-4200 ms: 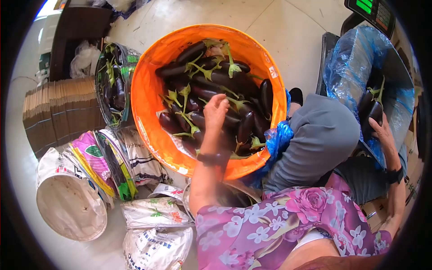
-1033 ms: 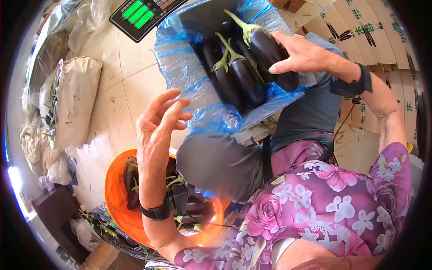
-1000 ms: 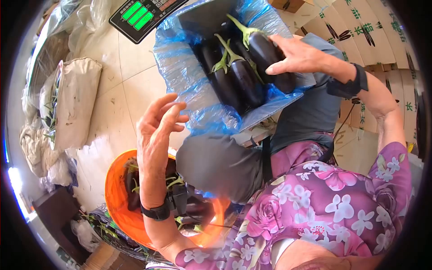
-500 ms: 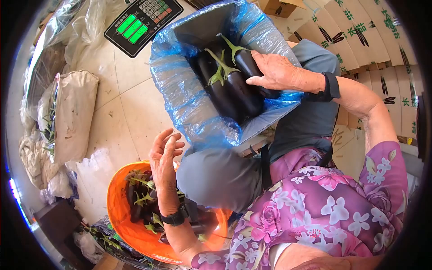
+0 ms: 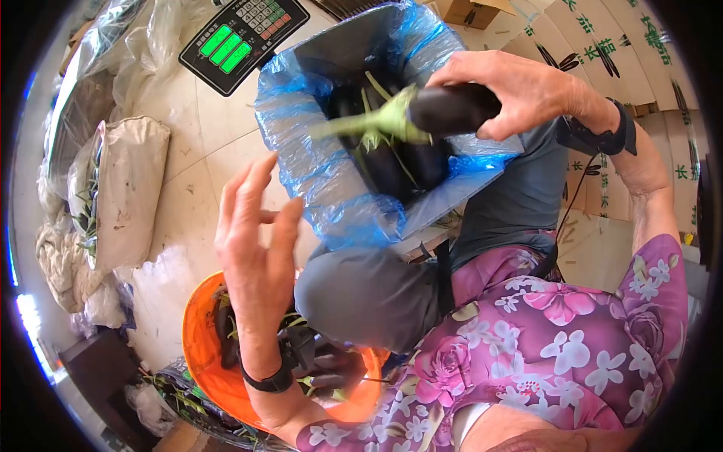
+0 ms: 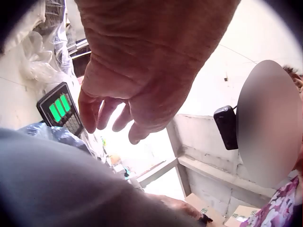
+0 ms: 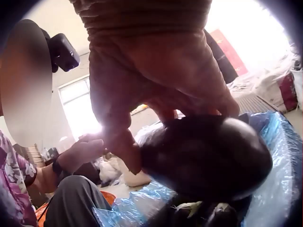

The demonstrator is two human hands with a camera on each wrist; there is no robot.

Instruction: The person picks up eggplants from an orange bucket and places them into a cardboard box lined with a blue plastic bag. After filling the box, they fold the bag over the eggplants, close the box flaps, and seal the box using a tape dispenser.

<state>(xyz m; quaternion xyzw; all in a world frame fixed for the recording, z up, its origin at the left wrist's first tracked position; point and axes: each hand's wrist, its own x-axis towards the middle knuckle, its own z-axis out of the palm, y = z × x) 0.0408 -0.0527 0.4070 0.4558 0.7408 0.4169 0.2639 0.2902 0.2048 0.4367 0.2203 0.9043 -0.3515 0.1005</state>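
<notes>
In the head view my right hand (image 5: pixel 520 87) grips a dark purple eggplant (image 5: pixel 456 109) by its rounded end, its green stem pointing left over the box. The right wrist view shows the eggplant (image 7: pixel 208 158) large below the palm, thumb on one side and fingers on the other. Under it, several more eggplants (image 5: pixel 392 169) lie in a box lined with blue plastic film (image 5: pixel 301 166). My left hand (image 5: pixel 256 248) is raised left of the box, fingers loosely spread and nothing in them; the left wrist view shows the same hand (image 6: pixel 137 90) with fingers hanging.
An orange bucket (image 5: pixel 197 343) of eggplants stands at the lower left, partly behind my left forearm. A scale display (image 5: pixel 241 41) with green digits is beyond the box. Printed cardboard (image 5: pixel 602 53) lies at right, and a pale sack (image 5: pixel 132 188) stands at left.
The view has swung from the orange bucket to the lined box. Since half a second ago, my right hand has lifted the eggplant and turned its stem left. My left hand has risen.
</notes>
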